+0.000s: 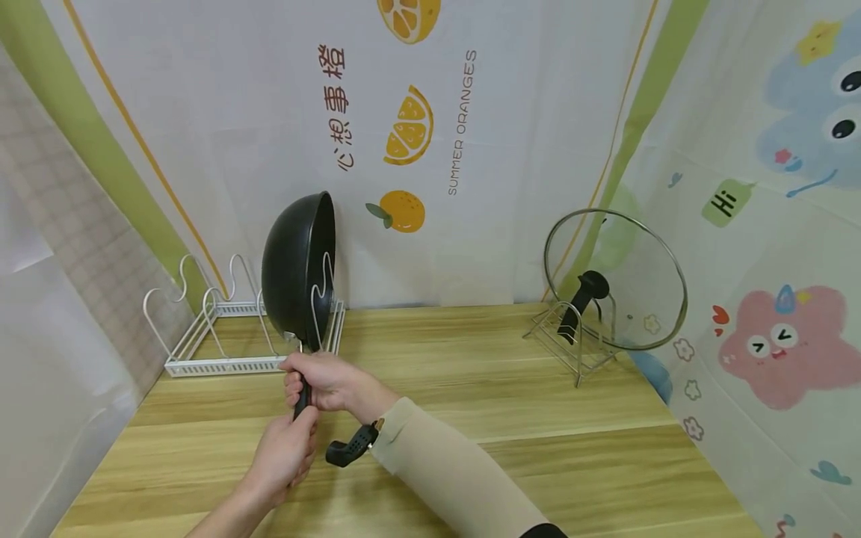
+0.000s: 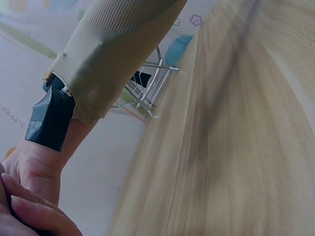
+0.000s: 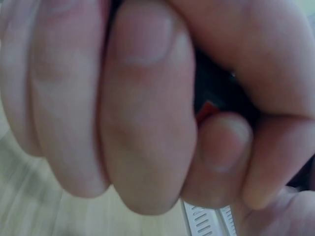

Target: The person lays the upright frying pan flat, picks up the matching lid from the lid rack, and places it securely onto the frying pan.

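A black wok [image 1: 289, 261] stands on its edge in the right part of a white wire rack [image 1: 229, 365], its hollow side facing right. Its black handle [image 1: 304, 396] points toward me. My right hand [image 1: 329, 381] grips the handle close to the wok, thumb over the top. Just behind it, my left hand [image 1: 285, 448] holds the handle's near end. In the right wrist view, curled fingers [image 3: 147, 113] wrap the dark handle and hide most of it. The left wrist view has only part of the left fingers [image 2: 39, 216] at its lower corner.
On the right, a glass lid [image 1: 646, 276] with a black knob leans in a small wire stand [image 1: 578, 366]. White rack dividers [image 1: 208, 321] rise left of the wok. A printed cloth [image 1: 430, 261] hangs behind the wooden table [image 1: 457, 388], and another borders its right side.
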### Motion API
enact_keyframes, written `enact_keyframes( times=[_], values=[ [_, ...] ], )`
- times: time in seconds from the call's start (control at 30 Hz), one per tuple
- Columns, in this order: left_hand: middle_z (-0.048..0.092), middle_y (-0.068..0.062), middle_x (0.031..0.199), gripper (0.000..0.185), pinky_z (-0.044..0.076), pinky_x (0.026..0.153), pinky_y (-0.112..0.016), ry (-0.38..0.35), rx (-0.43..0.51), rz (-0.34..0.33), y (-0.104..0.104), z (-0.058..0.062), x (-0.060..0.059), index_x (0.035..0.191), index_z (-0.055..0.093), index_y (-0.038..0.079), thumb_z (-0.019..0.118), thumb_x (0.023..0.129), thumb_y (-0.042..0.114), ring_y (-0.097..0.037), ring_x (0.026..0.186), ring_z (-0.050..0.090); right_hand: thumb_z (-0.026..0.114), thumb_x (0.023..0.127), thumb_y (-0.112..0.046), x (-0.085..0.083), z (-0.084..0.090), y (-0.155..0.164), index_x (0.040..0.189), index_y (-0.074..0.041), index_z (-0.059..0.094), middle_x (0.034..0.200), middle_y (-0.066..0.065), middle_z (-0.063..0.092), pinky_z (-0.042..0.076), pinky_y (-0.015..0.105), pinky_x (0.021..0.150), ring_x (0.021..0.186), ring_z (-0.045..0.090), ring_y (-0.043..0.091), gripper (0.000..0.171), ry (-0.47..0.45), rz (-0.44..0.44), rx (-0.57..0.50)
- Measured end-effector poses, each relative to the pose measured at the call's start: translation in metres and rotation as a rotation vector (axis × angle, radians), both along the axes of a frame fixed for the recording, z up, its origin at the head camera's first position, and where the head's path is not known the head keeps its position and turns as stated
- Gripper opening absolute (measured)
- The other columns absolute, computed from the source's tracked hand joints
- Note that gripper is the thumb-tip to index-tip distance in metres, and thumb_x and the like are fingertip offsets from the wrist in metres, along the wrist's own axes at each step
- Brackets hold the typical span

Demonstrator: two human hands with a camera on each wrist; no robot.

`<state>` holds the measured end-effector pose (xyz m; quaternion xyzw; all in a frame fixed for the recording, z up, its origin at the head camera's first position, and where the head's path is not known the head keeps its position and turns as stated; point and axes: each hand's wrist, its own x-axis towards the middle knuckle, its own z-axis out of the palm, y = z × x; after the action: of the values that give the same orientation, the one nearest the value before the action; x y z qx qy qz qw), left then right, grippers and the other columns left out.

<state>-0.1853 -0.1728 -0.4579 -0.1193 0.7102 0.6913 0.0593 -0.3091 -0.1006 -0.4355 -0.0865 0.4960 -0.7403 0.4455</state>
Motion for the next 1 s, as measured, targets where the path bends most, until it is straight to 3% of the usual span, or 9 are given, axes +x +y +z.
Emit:
enact_keyframes(
  times=[0.7, 1.0],
  values=[
    [0.035, 0.01, 0.047, 0.048, 0.025, 0.035, -0.022, 0.076, -0.081, 0.06, 0.004, 0.005, 0.002, 0.061, 0.038, 0.018, 0.053, 0.106, 0.019, -0.005, 0.037, 0.03, 0.046, 0.111, -0.011, 0.007, 0.019, 0.008, 0.071, -0.017, 0.037, 0.065, -0.008, 0.033, 0.037, 0.019, 0.056, 0.057, 0.034, 0.006, 0.041, 0.119, 0.033, -0.013],
    [0.039, 0.01, 0.049, 0.05, 0.029, 0.04, -0.024, 0.164, -0.298, 0.092, 0.001, 0.006, 0.0, 0.058, 0.039, 0.018, 0.054, 0.105, 0.018, -0.008, 0.042, 0.033, 0.049, 0.111, -0.014, 0.011, 0.029, 0.012, 0.07, -0.015, 0.039, 0.064, -0.007, 0.034, 0.035, 0.023, 0.057, 0.057, 0.034, 0.009, 0.042, 0.18, 0.058, -0.012]
  ],
)
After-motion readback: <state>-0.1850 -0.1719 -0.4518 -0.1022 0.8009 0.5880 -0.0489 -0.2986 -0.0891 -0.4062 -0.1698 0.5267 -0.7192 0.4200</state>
